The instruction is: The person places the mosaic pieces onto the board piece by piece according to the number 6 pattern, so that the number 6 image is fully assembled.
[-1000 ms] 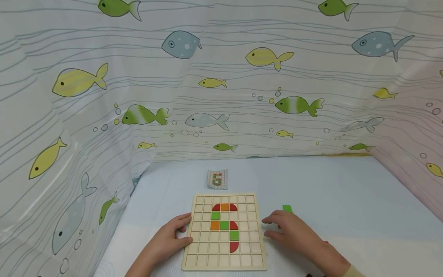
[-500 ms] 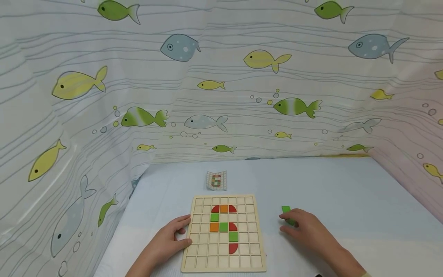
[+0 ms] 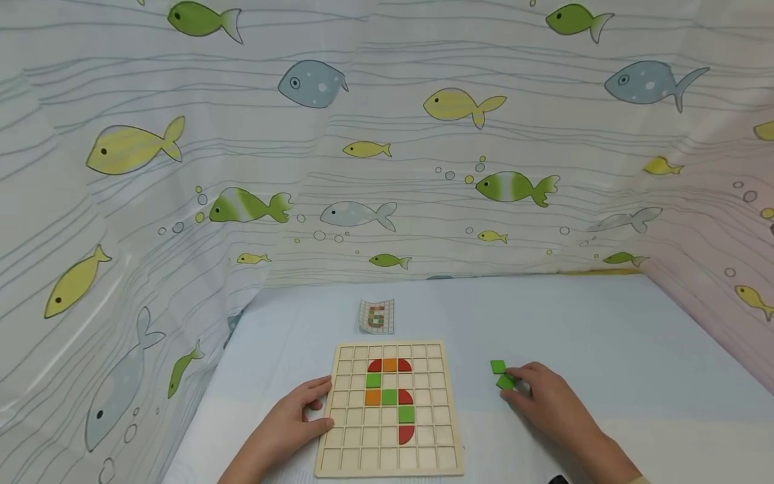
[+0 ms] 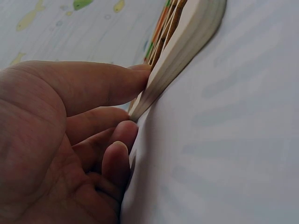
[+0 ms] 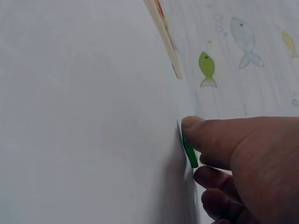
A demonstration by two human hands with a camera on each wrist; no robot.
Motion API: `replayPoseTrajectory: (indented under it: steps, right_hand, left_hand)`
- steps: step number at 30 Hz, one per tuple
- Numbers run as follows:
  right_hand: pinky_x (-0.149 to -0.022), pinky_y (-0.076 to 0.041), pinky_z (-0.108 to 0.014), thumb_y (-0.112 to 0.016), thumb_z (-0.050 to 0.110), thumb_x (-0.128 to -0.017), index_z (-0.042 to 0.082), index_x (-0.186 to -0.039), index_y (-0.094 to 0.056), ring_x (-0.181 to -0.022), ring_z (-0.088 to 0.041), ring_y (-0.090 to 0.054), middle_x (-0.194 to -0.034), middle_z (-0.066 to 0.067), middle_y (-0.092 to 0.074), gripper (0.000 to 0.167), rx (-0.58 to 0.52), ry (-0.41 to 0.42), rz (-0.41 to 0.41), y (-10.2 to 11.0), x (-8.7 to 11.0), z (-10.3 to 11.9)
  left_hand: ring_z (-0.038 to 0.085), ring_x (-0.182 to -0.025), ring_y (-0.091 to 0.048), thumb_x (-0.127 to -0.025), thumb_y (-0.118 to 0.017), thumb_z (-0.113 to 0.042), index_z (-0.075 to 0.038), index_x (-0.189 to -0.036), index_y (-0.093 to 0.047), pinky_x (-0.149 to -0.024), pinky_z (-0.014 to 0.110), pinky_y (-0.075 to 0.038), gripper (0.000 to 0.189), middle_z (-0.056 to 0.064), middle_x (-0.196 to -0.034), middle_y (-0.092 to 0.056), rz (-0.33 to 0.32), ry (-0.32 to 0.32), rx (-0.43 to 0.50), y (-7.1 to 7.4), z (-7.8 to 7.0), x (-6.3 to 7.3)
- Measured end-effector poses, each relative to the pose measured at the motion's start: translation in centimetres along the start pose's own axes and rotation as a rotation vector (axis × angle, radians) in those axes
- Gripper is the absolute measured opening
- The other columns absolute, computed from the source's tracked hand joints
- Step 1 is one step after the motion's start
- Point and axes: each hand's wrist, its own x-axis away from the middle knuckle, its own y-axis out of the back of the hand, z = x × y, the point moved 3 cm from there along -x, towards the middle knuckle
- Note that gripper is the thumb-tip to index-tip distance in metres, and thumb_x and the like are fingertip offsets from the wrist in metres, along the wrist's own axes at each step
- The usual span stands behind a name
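In the head view, my left hand [image 3: 293, 420] rests against the left edge of a wooden grid board [image 3: 345, 444]. The left wrist view shows its thumb touching the board's rim [image 4: 173, 60], with the other fingers loosely bent beside it. Right of the board, my right hand [image 3: 553, 407] pinches a green square tile [image 3: 504, 382] between thumb and fingers, low at the table. Part of that tile [image 5: 189, 151] is hidden by the thumb in the right wrist view. Just beyond it lies another green tile [image 3: 498, 367].
Red quarter-round tiles [image 3: 406, 435], orange squares [image 3: 390, 365] and green squares [image 3: 406, 414] sit in the board's cells. Behind the board lies a small pattern card [image 3: 376, 316]. A fish-printed curtain [image 3: 423, 222] borders the pale table. A dark object [image 3: 559, 479] shows at the bottom edge.
My right hand has moved right from beside the board to the green tiles and taken hold of one, which now lies apart from the other. The left hand stays at the board's edge.
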Motion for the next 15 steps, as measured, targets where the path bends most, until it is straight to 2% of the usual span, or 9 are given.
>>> replayPoseTrajectory:
  steps: [5,9,15]
  right_hand:
    - [-0.081,-0.050,-0.042,-0.082,0.026,-0.082,0.011,-0.103,-0.076,-0.093,-0.020,-0.063,-0.100,0.000,-0.063,0.027,0.016,0.010,-0.030,-0.05,-0.04,-0.06]
    - [-0.082,-0.050,-0.042,-0.082,0.023,-0.082,0.014,-0.099,-0.077,-0.094,-0.020,-0.063,-0.098,0.001,-0.063,0.020,0.007,0.010,-0.020,-0.21,-0.03,-0.09]
    - [-0.086,-0.050,-0.045,-0.082,0.023,-0.081,0.017,-0.098,-0.076,-0.098,-0.023,-0.064,-0.100,0.002,-0.065,0.019,0.009,0.002,-0.004,-0.45,-0.02,-0.01]
  left_hand:
    - [0.015,-0.099,-0.051,-0.079,-0.083,-0.034,-0.008,-0.141,-0.057,-0.072,0.025,-0.042,0.072,-0.004,-0.145,-0.048,-0.005,-0.002,0.001,0.03,0.04,-0.03]
    - [0.016,-0.099,-0.051,-0.080,-0.082,-0.033,-0.007,-0.141,-0.056,-0.072,0.025,-0.042,0.071,-0.003,-0.146,-0.048,0.003,0.000,0.009,-0.04,-0.03,-0.01]
    - [0.016,-0.100,-0.051,-0.079,-0.083,-0.034,-0.008,-0.141,-0.057,-0.072,0.025,-0.042,0.072,-0.004,-0.145,-0.049,-0.003,0.005,0.002,0.00,-0.05,-0.04]
